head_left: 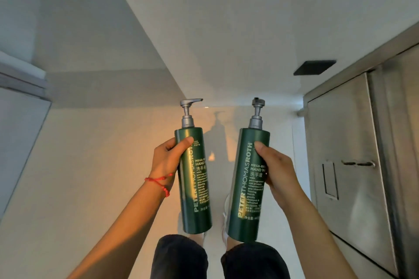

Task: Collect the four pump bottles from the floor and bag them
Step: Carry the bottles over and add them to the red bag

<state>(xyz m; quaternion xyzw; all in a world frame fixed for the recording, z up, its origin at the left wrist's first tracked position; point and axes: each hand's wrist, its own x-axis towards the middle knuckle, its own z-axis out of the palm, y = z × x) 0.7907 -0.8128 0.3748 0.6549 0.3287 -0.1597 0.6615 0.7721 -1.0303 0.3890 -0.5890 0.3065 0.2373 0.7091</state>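
Two tall dark green pump bottles with grey pumps and pale lettering are held upright in front of me, above the floor. My left hand (167, 156), with a red string at the wrist, grips the left bottle (196, 190) around its upper half. My right hand (277, 170) grips the right bottle (246, 188) the same way. The bottles are a short gap apart and do not touch. No other bottle and no bag is in view.
My legs in dark trousers (217, 258) stand below the bottles on a pale floor (90, 165). A stainless steel cabinet (358, 154) with a handle lines the right side. A dark square drain (314, 67) lies in the floor ahead. A grey ledge (20, 79) juts in at left.
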